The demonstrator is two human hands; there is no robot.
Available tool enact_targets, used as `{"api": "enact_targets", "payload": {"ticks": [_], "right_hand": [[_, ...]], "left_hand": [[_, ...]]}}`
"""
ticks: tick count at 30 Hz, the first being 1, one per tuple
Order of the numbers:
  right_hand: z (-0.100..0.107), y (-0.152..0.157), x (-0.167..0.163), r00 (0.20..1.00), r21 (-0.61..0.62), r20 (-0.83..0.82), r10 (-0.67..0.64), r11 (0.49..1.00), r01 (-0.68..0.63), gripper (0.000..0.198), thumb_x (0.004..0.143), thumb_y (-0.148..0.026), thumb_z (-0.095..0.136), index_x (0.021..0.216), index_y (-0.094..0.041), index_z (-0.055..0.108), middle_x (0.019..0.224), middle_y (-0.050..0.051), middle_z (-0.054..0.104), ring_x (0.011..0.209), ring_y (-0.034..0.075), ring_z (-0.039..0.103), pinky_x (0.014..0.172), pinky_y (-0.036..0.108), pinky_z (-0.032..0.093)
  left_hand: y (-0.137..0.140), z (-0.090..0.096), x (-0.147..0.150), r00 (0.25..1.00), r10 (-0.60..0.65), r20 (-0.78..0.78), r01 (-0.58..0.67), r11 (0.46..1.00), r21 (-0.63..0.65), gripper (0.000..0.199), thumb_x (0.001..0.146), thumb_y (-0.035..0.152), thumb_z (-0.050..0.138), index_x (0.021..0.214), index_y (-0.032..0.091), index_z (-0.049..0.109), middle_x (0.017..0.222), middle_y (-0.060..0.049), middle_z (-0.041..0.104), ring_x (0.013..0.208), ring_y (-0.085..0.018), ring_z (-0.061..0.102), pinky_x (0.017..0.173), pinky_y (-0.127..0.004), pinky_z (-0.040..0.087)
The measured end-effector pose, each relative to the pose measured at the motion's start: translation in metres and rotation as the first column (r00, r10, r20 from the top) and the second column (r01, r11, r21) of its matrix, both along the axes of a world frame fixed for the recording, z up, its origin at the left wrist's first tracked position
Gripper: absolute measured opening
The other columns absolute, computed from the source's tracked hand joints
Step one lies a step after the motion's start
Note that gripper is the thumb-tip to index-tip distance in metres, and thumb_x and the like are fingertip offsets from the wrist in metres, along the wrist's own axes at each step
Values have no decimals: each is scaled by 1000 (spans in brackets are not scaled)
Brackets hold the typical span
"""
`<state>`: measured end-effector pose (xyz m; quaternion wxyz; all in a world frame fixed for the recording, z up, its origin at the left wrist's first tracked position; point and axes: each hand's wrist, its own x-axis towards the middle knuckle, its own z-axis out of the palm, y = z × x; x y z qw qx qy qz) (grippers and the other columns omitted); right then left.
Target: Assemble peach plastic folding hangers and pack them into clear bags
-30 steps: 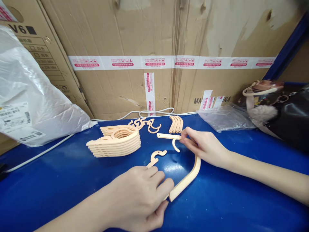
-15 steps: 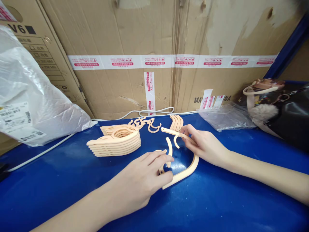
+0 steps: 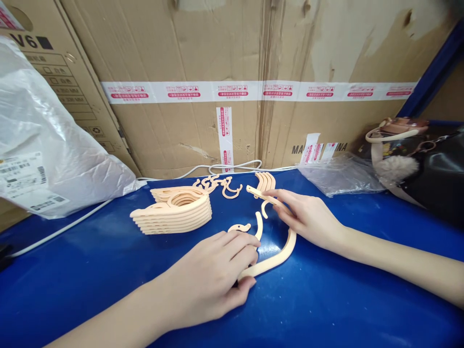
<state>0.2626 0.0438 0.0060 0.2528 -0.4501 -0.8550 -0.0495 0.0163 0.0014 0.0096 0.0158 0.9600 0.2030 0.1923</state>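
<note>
many stacked pale pieces (image 3: 177,221): on the blue desk (image 3: 90,270), left of both hands.
left hand (image 3: 215,275): back upward, forearm entering from the lower left, thumb and fingers gripping the near end of the curved band.
loose hooks (image 3: 216,183): heaped beyond the left hand, just right of the stack.
small hooked piece (image 3: 239,227): showing just past the left knuckles; contact cannot be told.
short curved strip (image 3: 259,223): between the hands, lower end hidden by the left fingers.
holed strip (image 3: 256,192): gripped by the right hand (image 3: 308,212), holed end pointing left and away.
four curved bars (image 3: 267,180): side by side, just beyond the right fingers.
curved band (image 3: 270,263): bridging the hands, far end reaching the right palm, where any join is hidden.
right hand: knuckles up, fingers bent, forearm coming from the right.
</note>
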Motion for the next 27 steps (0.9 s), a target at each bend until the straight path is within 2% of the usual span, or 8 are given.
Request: {"api": "enact_targets", "payload": {"ticks": [4, 11, 17, 20, 23, 27], "right_hand": [[-2, 2, 2, 1000, 4, -6, 13, 1000, -13, 34, 94, -22, 43, 126, -28, 50, 113, 0, 67, 84, 17, 68, 67, 28, 52], [-1, 3, 0, 1000, -34, 3, 14, 999, -14, 38, 95, -23, 42, 133, -27, 46, 122, 3, 64, 96, 20, 67, 76, 33, 53], [2, -1, -4, 995, -40, 27, 95, 995, -94, 35, 98, -25, 39, 132, -24, 48, 117, 5, 66, 88, 17, 67, 70, 27, 52], [2, -4, -6, 976, 64, 159, 146, 985, -158, 35, 98, -24, 38, 131, -22, 49, 100, 4, 69, 72, 15, 65, 62, 26, 47], [1, -7, -7, 917, 204, 340, 206, 936, -286, 34, 98, -21, 37, 128, -19, 52, 78, 1, 65, 57, 14, 55, 56, 26, 39], [1, -10, -7, 874, 252, 406, 268, 886, -389, 34, 98, -18, 35, 125, -17, 54, 74, 1, 62, 54, 12, 50, 54, 27, 36]], "left_hand": [[-1, 0, 0, 1000, -1, 9, 1, 1000, -26, 12, 87, 11, 49, 97, 17, 51, 106, -3, 61, 103, -18, 56, 90, -32, 45], [-6, 0, 1, 1000, -5, -3, 5, 1000, -17, 16, 89, 6, 45, 99, 18, 50, 111, -3, 61, 105, -17, 56, 92, -33, 42], [-9, 5, 1, 997, -52, -61, 48, 997, -63, 29, 81, -2, 40, 98, 18, 52, 116, -4, 60, 104, -17, 57, 94, -33, 40], [-9, 6, 0, 995, -65, -79, 60, 996, -68, 32, 79, -4, 39, 100, 18, 52, 117, -4, 60, 104, -17, 57, 94, -33, 40], [-9, 6, -1, 995, -91, -39, 87, 992, -90, 32, 80, -2, 39, 103, 17, 51, 119, -6, 60, 110, -18, 55, 97, -33, 39], [-10, 5, -1, 993, -107, -46, 102, 989, -104, 32, 79, 2, 43, 105, 18, 51, 127, -6, 59, 120, -18, 50, 101, -32, 36]]}}
